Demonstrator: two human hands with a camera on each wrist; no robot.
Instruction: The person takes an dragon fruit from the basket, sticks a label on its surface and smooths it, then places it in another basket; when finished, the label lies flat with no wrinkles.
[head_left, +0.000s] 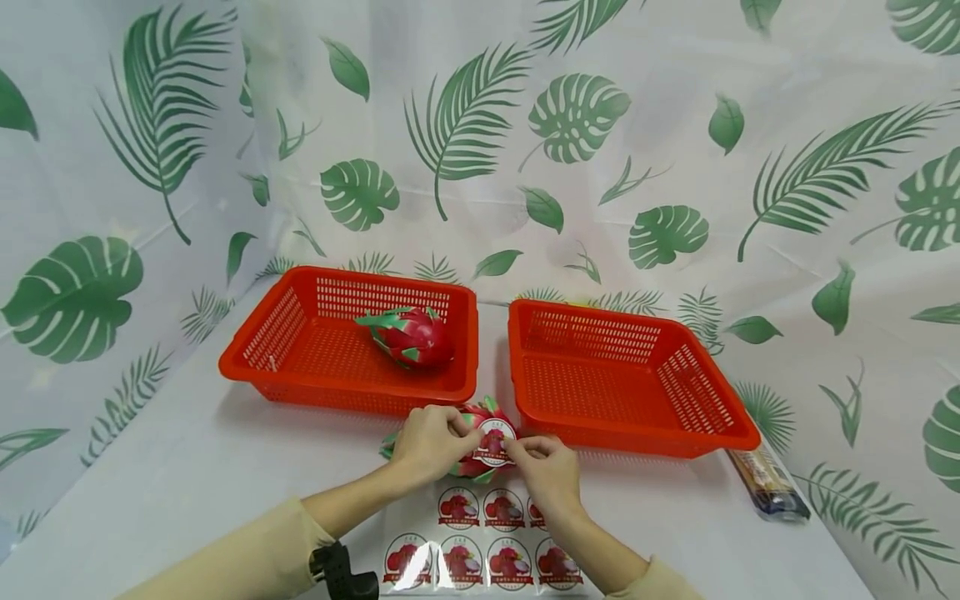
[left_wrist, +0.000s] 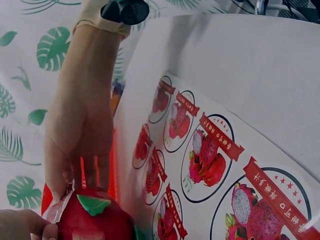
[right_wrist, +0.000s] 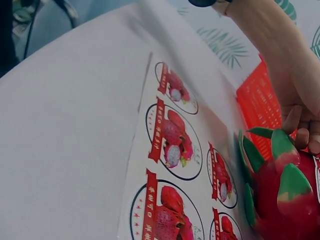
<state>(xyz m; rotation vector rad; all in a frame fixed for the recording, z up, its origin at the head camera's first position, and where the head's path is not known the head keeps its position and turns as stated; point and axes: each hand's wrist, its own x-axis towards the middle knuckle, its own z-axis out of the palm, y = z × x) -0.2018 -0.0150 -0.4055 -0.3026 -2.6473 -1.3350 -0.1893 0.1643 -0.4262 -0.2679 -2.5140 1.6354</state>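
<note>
A round white dragon fruit sticker (head_left: pixel 494 442) lies against the front of a red dragon fruit (head_left: pixel 472 471) with green leaf tips. My left hand (head_left: pixel 433 443) pinches the sticker's left edge, while my right hand (head_left: pixel 551 477) pinches its right edge. In the left wrist view, the right hand (left_wrist: pixel 82 125) comes down from above, and the sticker's edge (left_wrist: pixel 62 206) stands between both hands' fingertips over the fruit (left_wrist: pixel 100 220). The left hand (right_wrist: pixel 302 100) shows in the right wrist view beside the fruit's green leaves (right_wrist: pixel 295 182). My fingers partly cover the fruit.
A sheet of round stickers (head_left: pixel 483 533) lies in front of the fruit. Behind, a red basket (head_left: pixel 300 383) on the left contains another dragon fruit (head_left: pixel 416 337); a second red basket (head_left: pixel 637 437) stands right. A packaged item (head_left: pixel 768 483) sits near the table's right edge.
</note>
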